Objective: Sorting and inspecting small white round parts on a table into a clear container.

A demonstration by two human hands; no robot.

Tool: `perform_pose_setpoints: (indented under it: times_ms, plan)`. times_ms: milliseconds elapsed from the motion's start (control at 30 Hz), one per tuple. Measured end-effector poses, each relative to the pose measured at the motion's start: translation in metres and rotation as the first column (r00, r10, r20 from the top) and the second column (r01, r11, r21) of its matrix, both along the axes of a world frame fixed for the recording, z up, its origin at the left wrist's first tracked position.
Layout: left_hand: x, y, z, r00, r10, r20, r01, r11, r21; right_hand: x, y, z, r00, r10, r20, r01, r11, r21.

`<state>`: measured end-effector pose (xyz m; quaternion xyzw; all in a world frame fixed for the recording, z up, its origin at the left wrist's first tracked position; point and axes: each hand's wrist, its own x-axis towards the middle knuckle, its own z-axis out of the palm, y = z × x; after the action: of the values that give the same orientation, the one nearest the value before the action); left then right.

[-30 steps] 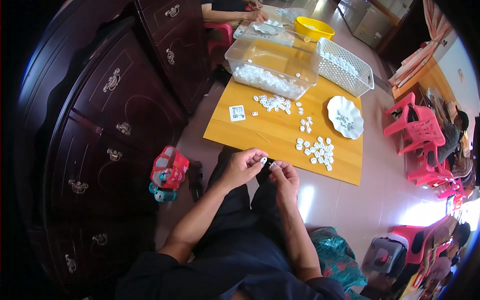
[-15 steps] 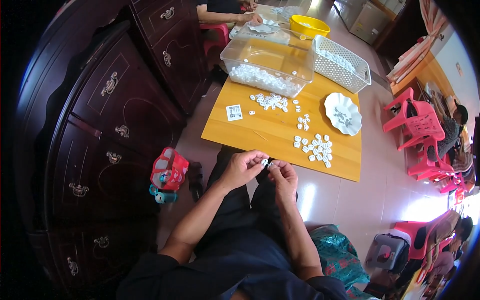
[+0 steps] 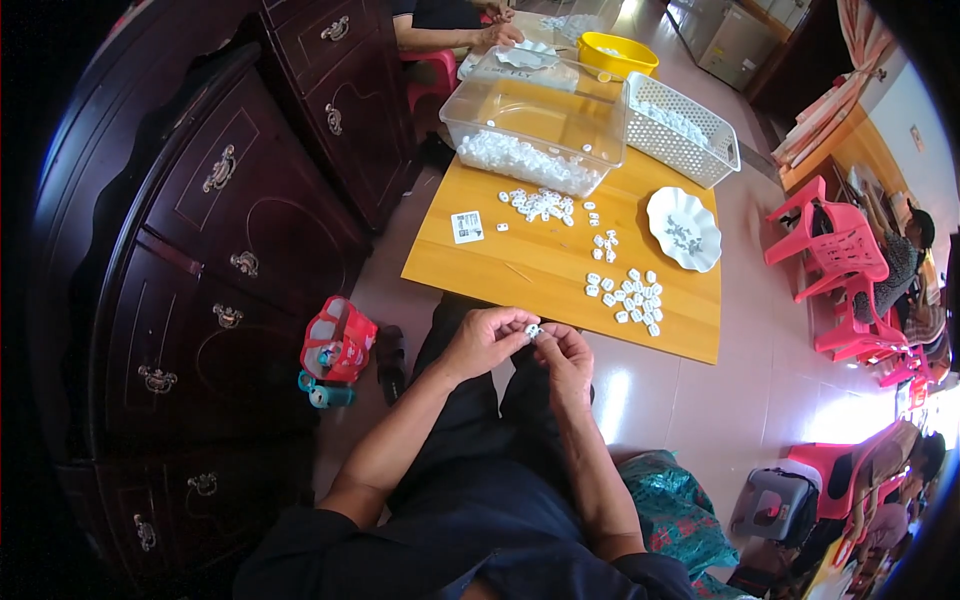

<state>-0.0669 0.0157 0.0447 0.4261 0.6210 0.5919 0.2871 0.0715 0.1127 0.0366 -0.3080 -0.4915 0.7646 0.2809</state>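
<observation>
Just off the table's front edge, above my lap, both hands meet at their fingertips. My left hand (image 3: pixel 485 342) pinches a small white plastic piece (image 3: pixel 532 329) with dark openings in it. My right hand (image 3: pixel 566 362) is closed, thumb and finger pressed together against the right side of that piece; whatever lies between those fingertips is too small to make out. Similar white pieces (image 3: pixel 636 297) lie spread on the table to the right, and a looser heap (image 3: pixel 541 205) sits farther back. A scalloped white plate (image 3: pixel 663 204) holds small grey bits.
On the wooden table (image 3: pixel 450 262) stand a clear bin (image 3: pixel 530 165) of white pieces, a white perforated basket (image 3: pixel 690 150) and a yellow tub (image 3: pixel 618 52). A printed card (image 3: pixel 467 227) and a thin stick (image 3: pixel 519 272) lie nearer. Another person's hand (image 3: pixel 497 37) works beyond. Dark cabinets (image 3: pixel 225 270) border the left.
My fingertips have come closer together, and the right ones now touch the white piece. The piece has turned slightly in my left fingers. The things on the table look unchanged.
</observation>
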Motion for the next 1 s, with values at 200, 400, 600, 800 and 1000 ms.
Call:
perform_pose_setpoints:
  times_ms: [200,400,600,800,1000]
  plan:
    - [-0.003,0.000,-0.003,0.999,-0.011,-0.033,0.011,1.000,0.003,0.003,0.000,-0.004,0.998,0.066,0.019,-0.065,0.997,-0.032]
    - [-0.003,-0.001,0.002,0.963,-0.049,-0.266,0.058,0.998,0.027,0.008,0.004,-0.010,0.980,0.182,0.080,-0.171,0.977,-0.130]
    - [0.014,0.003,0.022,0.935,0.058,-0.349,-0.046,0.998,0.043,0.003,0.001,-0.017,0.989,0.139,-0.055,-0.149,0.932,-0.331]
    - [0.013,0.003,0.013,0.814,0.087,-0.574,-0.088,0.996,0.026,0.004,0.003,-0.022,0.985,0.128,-0.120,-0.165,0.902,-0.398]
    - [0.008,0.003,0.016,0.833,0.025,-0.552,-0.049,0.998,-0.029,0.006,0.008,-0.021,0.984,0.145,-0.107,-0.179,0.862,-0.474]
